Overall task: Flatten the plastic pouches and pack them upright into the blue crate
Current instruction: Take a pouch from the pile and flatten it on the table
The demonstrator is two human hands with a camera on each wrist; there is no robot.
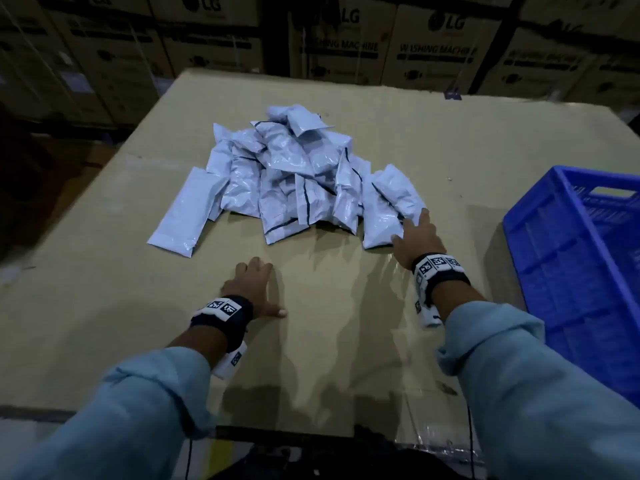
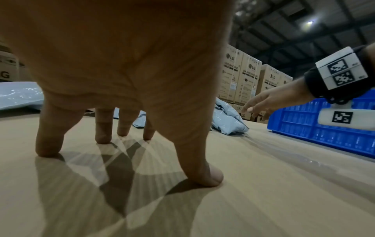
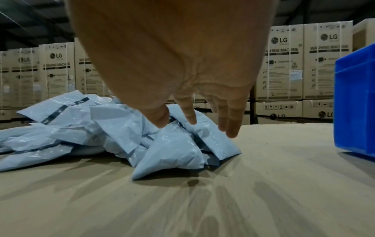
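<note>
A heap of several pale blue plastic pouches point(image 1: 287, 174) lies in the middle of the cardboard work surface point(image 1: 329, 306). The nearest puffy pouch point(image 3: 172, 149) sits at the heap's right end. My right hand point(image 1: 414, 233) hovers over that pouch point(image 1: 384, 216) with straight, spread fingers point(image 3: 190, 112) just above it, holding nothing. My left hand point(image 1: 254, 289) rests fingertips-down on the bare cardboard, short of the heap; its fingers point(image 2: 48, 136) and thumb touch the surface. The blue crate point(image 1: 581, 258) stands at the right edge, its inside hidden.
Stacked LG washing machine cartons point(image 1: 433, 39) wall in the far side. The cardboard surface drops off at the left point(image 1: 69, 188) and near edges. The crate's corner point(image 3: 355, 99) stands close to the right of my right hand.
</note>
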